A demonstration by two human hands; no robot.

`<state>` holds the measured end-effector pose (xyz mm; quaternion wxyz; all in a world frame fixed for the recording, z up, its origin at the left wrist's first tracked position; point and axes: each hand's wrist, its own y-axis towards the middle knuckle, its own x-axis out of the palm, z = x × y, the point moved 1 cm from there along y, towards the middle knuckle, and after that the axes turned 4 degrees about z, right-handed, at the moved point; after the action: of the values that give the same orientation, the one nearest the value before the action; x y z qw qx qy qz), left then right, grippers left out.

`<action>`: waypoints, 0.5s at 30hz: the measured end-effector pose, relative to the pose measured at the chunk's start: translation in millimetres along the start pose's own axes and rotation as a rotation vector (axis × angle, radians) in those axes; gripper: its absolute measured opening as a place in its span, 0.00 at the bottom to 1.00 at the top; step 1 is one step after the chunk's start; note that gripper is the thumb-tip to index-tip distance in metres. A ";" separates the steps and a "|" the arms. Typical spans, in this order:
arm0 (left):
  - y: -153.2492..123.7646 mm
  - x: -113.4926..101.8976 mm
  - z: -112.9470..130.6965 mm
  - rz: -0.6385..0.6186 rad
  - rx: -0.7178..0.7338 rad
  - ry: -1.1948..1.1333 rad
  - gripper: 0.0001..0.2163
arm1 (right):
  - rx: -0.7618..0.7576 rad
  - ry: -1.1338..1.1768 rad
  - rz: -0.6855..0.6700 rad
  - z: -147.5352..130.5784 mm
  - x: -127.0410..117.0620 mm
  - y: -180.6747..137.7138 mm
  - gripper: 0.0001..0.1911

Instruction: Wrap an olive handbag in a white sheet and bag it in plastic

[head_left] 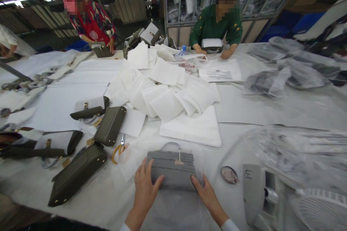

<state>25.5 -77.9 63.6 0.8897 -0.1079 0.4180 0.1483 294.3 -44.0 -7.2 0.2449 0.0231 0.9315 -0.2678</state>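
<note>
In front of me on the table lies a handbag [173,175] inside a clear plastic bag [173,209], so it looks greyish and has a small tan tag near its top. My left hand [145,184] grips its left side, thumb on the face. At the lower right side my right hand [206,195] presses with thumb and fingers. The plastic bag's loose part spreads toward me, between my forearms. To the left are scissors [119,149] with orange handles and several olive handbags [111,126].
White sheets [173,97] pile up mid-table. A fan [320,205], a grey device [255,195] and a small round dish [229,175] sit at right, near clear plastic bags [300,148]. Two people stand across the table, each handling a bag; another person's arm shows at far left.
</note>
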 end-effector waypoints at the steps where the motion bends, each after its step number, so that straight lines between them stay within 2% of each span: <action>1: 7.6 2.3 -18.1 -0.022 -0.046 -0.043 0.32 | 0.021 -0.014 -0.007 1.0 -0.1 -2.6 0.52; 4: 18.5 14.7 -54.5 -0.196 -0.204 -0.283 0.44 | 0.034 -0.012 -0.047 -0.3 2.1 -15.9 0.49; 6: 20.0 19.6 -59.6 -0.235 -0.276 -0.353 0.47 | -0.009 0.026 -0.097 -5.4 4.0 -23.7 0.42; 10: 26.9 20.3 -38.8 -0.202 -0.222 -0.326 0.47 | -0.079 0.070 -0.125 -18.3 -4.0 -19.8 0.34; 13: 35.7 22.9 -17.3 -0.221 -0.177 -0.282 0.48 | -0.105 0.031 -0.067 -22.5 -17.6 -2.8 0.34; 15: 38.4 25.4 -1.7 -0.172 -0.097 -0.148 0.44 | -0.125 -0.009 -0.008 -20.9 -24.3 6.1 0.37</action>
<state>26.0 -38.2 40.2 0.9213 -0.1750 0.3328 0.0993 307.4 -25.9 16.6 0.2491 0.0029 0.9454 -0.2101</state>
